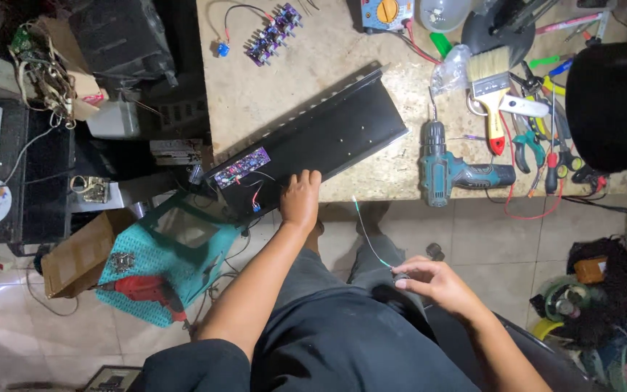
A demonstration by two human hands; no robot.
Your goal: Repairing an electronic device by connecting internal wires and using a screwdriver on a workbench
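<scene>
Black sheet-metal chassis panel (328, 134), long and channel-shaped, lies diagonally across the near part of the stone-topped workbench (270, 87), its lower left end overhanging the bench edge. Left hand (300, 197) rests on the panel's near edge, fingers curled over it, gripping the metal. A small purple circuit board (242, 166) sits at the panel's lower left end, with red and black leads hanging from it.

Right hand (433, 279) is held low over the lap, well apart from the bench; thumb and fingers pinch a small dark part, too small to identify. A thin green wire (369, 236) rises from that pinch toward the bench edge.

On the bench just right of the panel: teal cordless drill (450, 169), lying on its side. Beyond it, a flat paintbrush (489, 81) with pale bristles, and a scatter of pliers and screwdrivers (546, 134) with red, green and yellow handles. At the far edge: a multimeter (387, 13) with orange dial, and a second purple board (273, 33) with a row of knobs.

On the floor left of the lap: teal woven mat (165, 265) with a red power tool (143, 289) on it, and a cardboard box (74, 254) beside it.
</scene>
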